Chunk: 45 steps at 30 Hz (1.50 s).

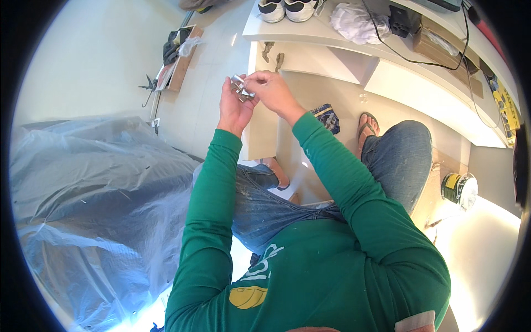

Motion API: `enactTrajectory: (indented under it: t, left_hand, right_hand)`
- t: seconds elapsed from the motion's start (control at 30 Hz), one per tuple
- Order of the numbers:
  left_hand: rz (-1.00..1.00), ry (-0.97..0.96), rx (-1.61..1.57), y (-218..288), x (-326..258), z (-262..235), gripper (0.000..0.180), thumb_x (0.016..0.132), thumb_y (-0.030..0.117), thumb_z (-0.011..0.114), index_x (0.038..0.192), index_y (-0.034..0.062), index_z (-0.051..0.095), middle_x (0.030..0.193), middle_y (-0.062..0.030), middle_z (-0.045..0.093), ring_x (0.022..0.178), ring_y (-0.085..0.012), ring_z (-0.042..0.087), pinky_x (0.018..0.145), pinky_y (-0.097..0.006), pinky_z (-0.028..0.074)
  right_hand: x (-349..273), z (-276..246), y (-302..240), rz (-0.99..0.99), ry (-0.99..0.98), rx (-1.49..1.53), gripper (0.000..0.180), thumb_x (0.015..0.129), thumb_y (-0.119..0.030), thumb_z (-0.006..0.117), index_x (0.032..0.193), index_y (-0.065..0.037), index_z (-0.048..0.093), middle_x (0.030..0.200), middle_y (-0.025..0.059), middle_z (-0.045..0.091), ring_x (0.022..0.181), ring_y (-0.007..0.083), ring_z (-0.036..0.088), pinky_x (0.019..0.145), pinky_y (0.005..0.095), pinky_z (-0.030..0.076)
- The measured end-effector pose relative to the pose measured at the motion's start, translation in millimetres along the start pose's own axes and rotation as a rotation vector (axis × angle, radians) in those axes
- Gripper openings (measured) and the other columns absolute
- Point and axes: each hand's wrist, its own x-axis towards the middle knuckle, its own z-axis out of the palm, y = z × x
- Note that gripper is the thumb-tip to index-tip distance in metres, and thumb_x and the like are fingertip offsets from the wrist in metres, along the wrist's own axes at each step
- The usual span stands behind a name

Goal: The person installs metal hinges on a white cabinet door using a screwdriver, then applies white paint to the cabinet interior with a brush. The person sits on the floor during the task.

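Observation:
My left hand [234,110] is palm up, its fingers curled round a small silver metal cabinet hinge [241,94]. My right hand [271,93] reaches in from the right and pinches the same hinge between thumb and fingertips. The fingers hide part of the metal. Just beyond the hands, two more metal hinges, one farther left [267,51] and one nearer [279,62], jut from the edge of a white cabinet [310,58]. Between my legs on the floor lies a dark blue patterned packet [326,117].
Clear plastic sheeting [99,199] drapes a large bulky thing at left. White sneakers [285,10], a white cloth [359,23] and a black cable [420,62] lie on the cabinet top. A paint can [459,189] stands at right. A wooden box [181,69] sits by the left wall.

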Motion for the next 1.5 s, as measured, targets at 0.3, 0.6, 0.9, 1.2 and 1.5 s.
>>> enactTrajectory:
  t: [0.3,0.6,0.9,1.2,1.5]
  left_hand:
    - [0.051,0.149,0.472,-3,-9,14,0.031,0.096,0.034,0.076,0.097,0.0076,0.061,0.065,0.0071,0.043,0.048,-0.0044,0.034,0.042,-0.023,0.025]
    - [0.014,0.183,0.769,11,3,14,0.032,0.089,0.028,0.082,0.079,0.0104,0.057,0.067,0.0068,0.047,0.05,-0.0032,0.035,0.043,-0.025,0.026]
    - [0.116,-0.03,1.226,14,44,10,0.029,0.091,0.031,0.08,0.081,0.0134,0.059,0.068,0.0085,0.044,0.055,-0.0032,0.037,0.046,-0.023,0.025]
    - [-0.171,0.052,0.683,23,62,16,0.027,0.093,0.027,0.076,0.083,0.0093,0.059,0.068,0.0078,0.043,0.052,-0.0034,0.034,0.046,-0.024,0.024]
    - [0.109,0.178,0.946,-4,76,7,0.026,0.094,0.027,0.075,0.089,0.0023,0.068,0.071,0.0066,0.052,0.061,-0.0043,0.041,0.055,-0.024,0.035]
  right_hand:
    - [10,-14,36,0.419,0.1,0.789,0.024,0.098,-0.012,0.068,0.12,-0.005,0.063,0.095,0.0039,0.068,0.085,0.0133,0.063,0.077,0.0278,0.053]
    - [10,-17,51,0.22,-0.051,0.507,0.031,0.098,-0.006,0.064,0.128,0.001,0.061,0.092,0.0073,0.069,0.076,0.0129,0.065,0.068,0.0274,0.054]
    - [25,-19,71,0.246,0.013,0.465,0.03,0.101,-0.009,0.061,0.128,0.001,0.068,0.105,0.0098,0.073,0.085,0.0149,0.069,0.077,0.0295,0.059]
    - [43,-35,86,0.108,-0.092,-0.078,0.025,0.098,-0.014,0.066,0.118,-0.002,0.075,0.1,0.0083,0.076,0.089,0.0134,0.069,0.082,0.0298,0.056]
    - [52,-62,158,0.279,0.11,0.188,0.024,0.096,-0.008,0.07,0.117,0.003,0.073,0.102,0.0088,0.075,0.091,0.0138,0.069,0.085,0.0291,0.056]
